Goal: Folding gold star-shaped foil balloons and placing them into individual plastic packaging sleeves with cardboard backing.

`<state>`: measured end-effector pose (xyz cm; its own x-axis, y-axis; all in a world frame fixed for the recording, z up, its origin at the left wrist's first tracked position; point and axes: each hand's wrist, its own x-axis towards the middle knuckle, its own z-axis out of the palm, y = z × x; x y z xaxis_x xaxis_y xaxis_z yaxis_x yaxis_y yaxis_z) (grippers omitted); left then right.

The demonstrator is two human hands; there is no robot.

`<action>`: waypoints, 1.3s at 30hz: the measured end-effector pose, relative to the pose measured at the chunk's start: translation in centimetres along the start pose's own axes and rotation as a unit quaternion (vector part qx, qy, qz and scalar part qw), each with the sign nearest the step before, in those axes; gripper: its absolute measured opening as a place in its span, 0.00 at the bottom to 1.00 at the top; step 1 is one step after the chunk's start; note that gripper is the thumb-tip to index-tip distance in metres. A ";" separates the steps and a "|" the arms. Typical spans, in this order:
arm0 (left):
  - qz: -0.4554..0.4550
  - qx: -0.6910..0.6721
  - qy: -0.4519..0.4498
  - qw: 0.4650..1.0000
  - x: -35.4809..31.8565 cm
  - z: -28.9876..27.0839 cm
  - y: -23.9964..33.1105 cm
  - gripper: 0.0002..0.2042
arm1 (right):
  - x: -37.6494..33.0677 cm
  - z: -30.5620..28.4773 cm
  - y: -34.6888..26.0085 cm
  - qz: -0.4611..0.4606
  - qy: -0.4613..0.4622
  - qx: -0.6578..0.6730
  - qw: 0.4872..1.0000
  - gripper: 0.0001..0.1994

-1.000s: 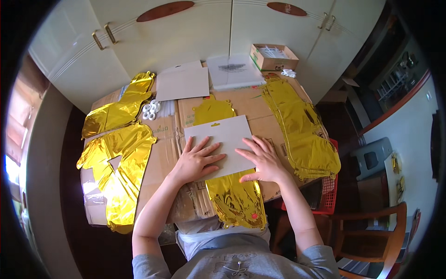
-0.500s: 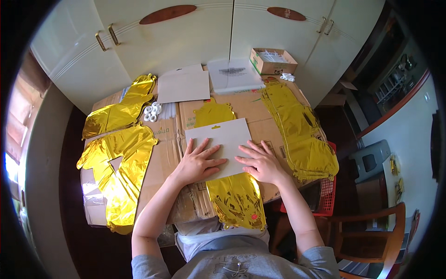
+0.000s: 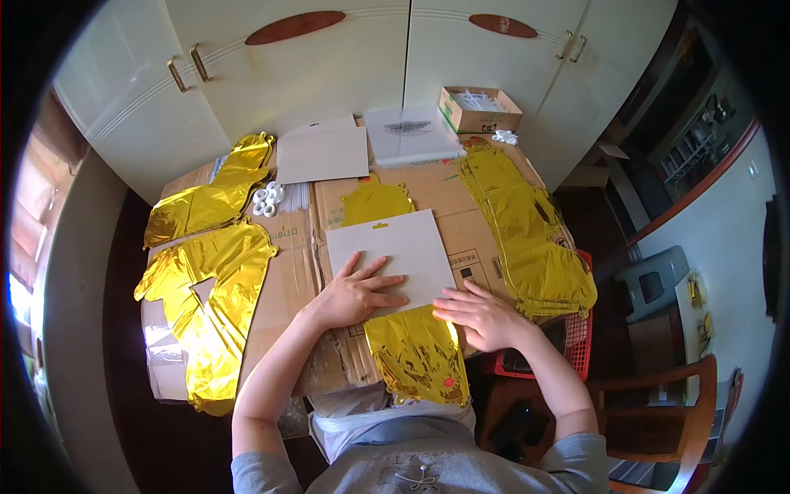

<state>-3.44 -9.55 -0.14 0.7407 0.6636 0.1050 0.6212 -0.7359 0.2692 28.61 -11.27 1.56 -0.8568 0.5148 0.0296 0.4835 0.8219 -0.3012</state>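
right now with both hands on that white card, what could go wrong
The gold foil balloon under the white card hangs past the cardboard table top's near edge, so it may slide off if the left hand or right hand lifts. Pressing the card could crease the foil. The stack of gold foil on the right reaches over the table's edge above a red basket and could slip.

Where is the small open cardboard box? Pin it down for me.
In the head view, the small open cardboard box sits at the far right, against the white cupboard doors, just beyond the stack of gold foil balloons.
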 end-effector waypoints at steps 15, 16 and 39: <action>0.003 0.001 -0.012 1.000 -0.1 -0.3 0.1 0.21 | -0.4 2.0 -1.9 -0.104 0.143 -0.057 0.983 0.16; 0.002 0.001 -0.012 1.000 0.0 -0.4 0.1 0.21 | 0.1 1.8 -1.5 -0.109 0.156 -0.058 0.980 0.15; 0.003 -0.002 -0.050 0.999 -0.6 3.5 -4.1 0.22 | 8.4 3.4 4.0 0.112 0.288 0.196 0.931 0.20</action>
<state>-5.57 -7.39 -4.69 0.7663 0.6424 0.0112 0.6156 -0.7392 0.2731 22.70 -4.51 -2.66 -0.4494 0.8007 0.3961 0.4393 0.5841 -0.6825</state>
